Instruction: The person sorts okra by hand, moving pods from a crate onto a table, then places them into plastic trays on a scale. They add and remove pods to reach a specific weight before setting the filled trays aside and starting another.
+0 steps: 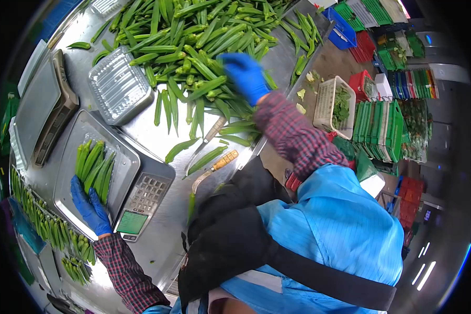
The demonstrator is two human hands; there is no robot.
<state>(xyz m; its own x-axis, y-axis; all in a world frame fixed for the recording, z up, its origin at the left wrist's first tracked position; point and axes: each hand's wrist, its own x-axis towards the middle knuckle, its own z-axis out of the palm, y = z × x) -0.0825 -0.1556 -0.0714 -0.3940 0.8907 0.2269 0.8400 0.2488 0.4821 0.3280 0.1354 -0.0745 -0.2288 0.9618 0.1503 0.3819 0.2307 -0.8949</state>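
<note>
My left hand [92, 210], in a blue glove, grips the lower end of a small bunch of okra [95, 165], with its thumb across the front. The bunch lies in the metal pan [121, 152] of a digital scale [146, 193] with a keypad and green display. My right hand [244, 76], also gloved in blue, is over the near right side of a large okra pile [193, 34]; its fingers are smeared by motion. Below the pile, a wooden-handled knife [214, 130] and a second curved knife [222, 162] lie among loose okra pods.
Clear plastic trays [121, 86] are stacked between the pile and the scale. Another scale [52, 110] stands at the left. Rows of packed okra [52, 225] line the lower left. Off the table at right are a cream basket [327, 99] of greens and green crates [377, 128].
</note>
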